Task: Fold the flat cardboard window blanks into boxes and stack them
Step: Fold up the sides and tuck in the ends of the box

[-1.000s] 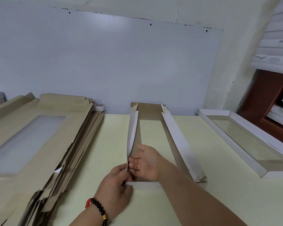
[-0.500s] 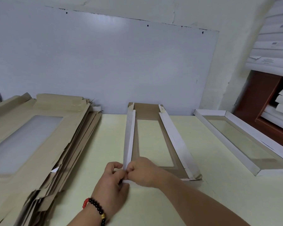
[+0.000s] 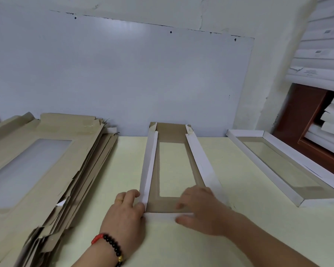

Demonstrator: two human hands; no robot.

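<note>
The right hand (image 3: 201,209) is blurring, so its grip is hard to read; fingers seem to be lying spread on the near end of the blank (image 3: 174,206); the left hand (image 3: 126,211), wearing a bracelet (image 3: 110,245), is curling its fingers against the blank's left wall; the blank is lying mid-table (image 3: 127,170), long axis running away toward the wall board (image 3: 123,74); the flat stack (image 3: 39,170) is running off the left edge; a finished box (image 3: 278,164) is sitting right.

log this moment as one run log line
step: folding blank near end | left hand: holds left corner | right hand: on near wall | finished box: right | flat stack: left
</note>
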